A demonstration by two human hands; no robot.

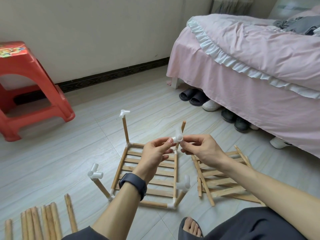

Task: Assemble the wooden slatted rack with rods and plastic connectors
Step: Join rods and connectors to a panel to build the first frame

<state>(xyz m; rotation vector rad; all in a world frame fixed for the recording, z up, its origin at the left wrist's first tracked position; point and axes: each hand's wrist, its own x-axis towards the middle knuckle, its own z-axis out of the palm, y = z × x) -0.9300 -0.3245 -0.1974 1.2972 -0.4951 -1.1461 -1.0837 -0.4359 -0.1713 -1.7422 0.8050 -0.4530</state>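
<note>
A partly built wooden slatted rack (pixel 161 183) lies on the floor with four upright rods at its corners. Three uprights carry white plastic connectors: far left (pixel 124 113), near left (pixel 94 172), near right (pixel 183 184). The far right upright (pixel 183 126) has a bare top. Above the rack, my left hand (pixel 155 153) and my right hand (pixel 202 149) both pinch one white plastic connector (pixel 177 137) between their fingertips. It hovers just beside the bare rod's top.
Several loose wooden rods (pixel 43 220) lie at the lower left. A second slatted panel (pixel 223 177) lies right of the rack. A red plastic stool (pixel 26 87) stands at left. A pink-covered bed (pixel 251 70) with shoes (pixel 194 97) beneath it fills the right. My foot (pixel 191 226) is near.
</note>
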